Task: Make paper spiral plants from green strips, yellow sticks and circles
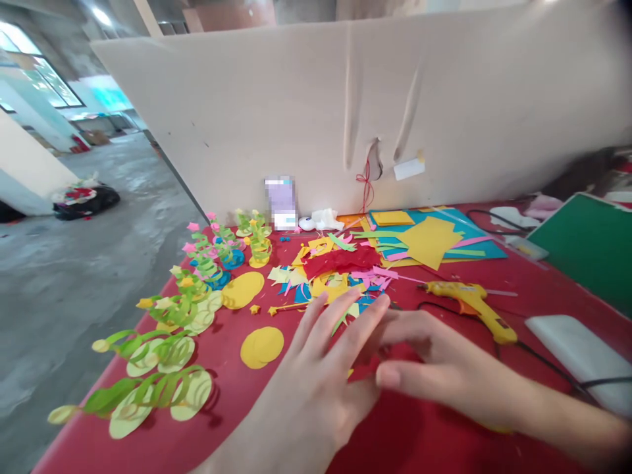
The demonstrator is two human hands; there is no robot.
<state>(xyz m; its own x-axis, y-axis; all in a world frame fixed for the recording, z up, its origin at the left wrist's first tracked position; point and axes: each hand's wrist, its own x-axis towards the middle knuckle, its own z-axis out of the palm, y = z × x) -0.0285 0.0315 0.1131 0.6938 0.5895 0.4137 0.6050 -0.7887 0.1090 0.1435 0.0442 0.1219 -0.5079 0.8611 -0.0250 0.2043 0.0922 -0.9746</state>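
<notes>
My left hand (pixel 316 375) reaches in from the bottom with its fingers stretched out and slightly apart, fingertips near the scrap pile. It rests against a dark red piece of paper (pixel 366 363) lying on the red table (pixel 232 395). My right hand (pixel 434 365) comes in from the right, and its thumb and fingers close round the edge of that red paper. A small yellow bit shows under my left palm. Much of the red paper is hidden by both hands.
A yellow glue gun (pixel 469 304) with its black cord lies right of the hands. Coloured paper scraps (pixel 340 273), yellow discs (pixel 261 347), green spiral paper plants (pixel 162 368), stacked sheets (pixel 429 240), a green board (pixel 587 247) and a white pad (pixel 577 352) surround them. A beige partition (pixel 345 105) stands behind.
</notes>
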